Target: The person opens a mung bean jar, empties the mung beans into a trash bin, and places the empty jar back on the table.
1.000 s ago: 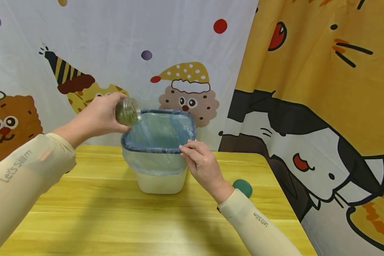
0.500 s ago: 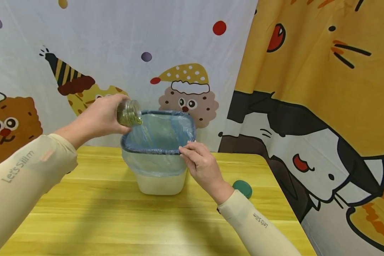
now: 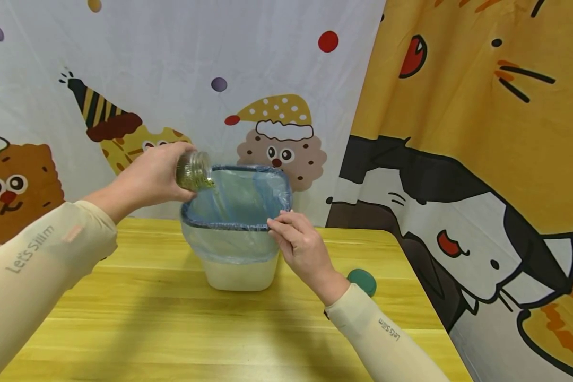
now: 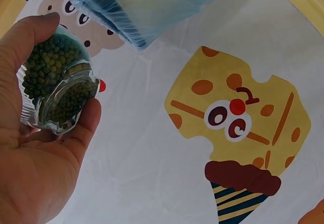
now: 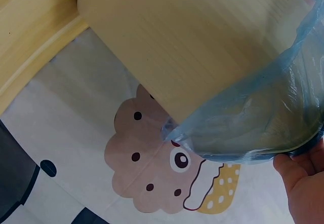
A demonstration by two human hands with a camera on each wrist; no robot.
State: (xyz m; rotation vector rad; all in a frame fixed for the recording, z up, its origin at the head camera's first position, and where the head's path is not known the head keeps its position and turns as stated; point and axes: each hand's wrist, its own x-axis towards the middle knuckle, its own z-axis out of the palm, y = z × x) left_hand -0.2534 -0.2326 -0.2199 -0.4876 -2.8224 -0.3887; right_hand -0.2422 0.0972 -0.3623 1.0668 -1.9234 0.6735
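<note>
In the head view my left hand [image 3: 155, 172] grips a clear glass jar [image 3: 193, 170] of small green beans, which look like mung beans. The jar lies tipped to the right, its uncovered mouth over the left edge of a pale trash bin [image 3: 241, 277]. Green beans [image 4: 53, 64] lie against the glass near the mouth in the left wrist view. A thin blue plastic bag [image 3: 231, 246] lines the bin and folds down outside its dark blue rim. My right hand [image 3: 305, 246] pinches that rim at the front right corner, thumb and fingers over the bag.
A green round lid [image 3: 362, 282] lies on the yellow wood-grain table [image 3: 210, 334], right of the bin near my right wrist. Behind the table hangs a white cartoon cloth [image 3: 153, 53], and an orange cartoon curtain [image 3: 458, 106] hangs at the right.
The jar has tipped further towards the bin and shifted slightly right. Its beans have slid to the mouth, and some appear at the lip. My right hand stays on the rim.
</note>
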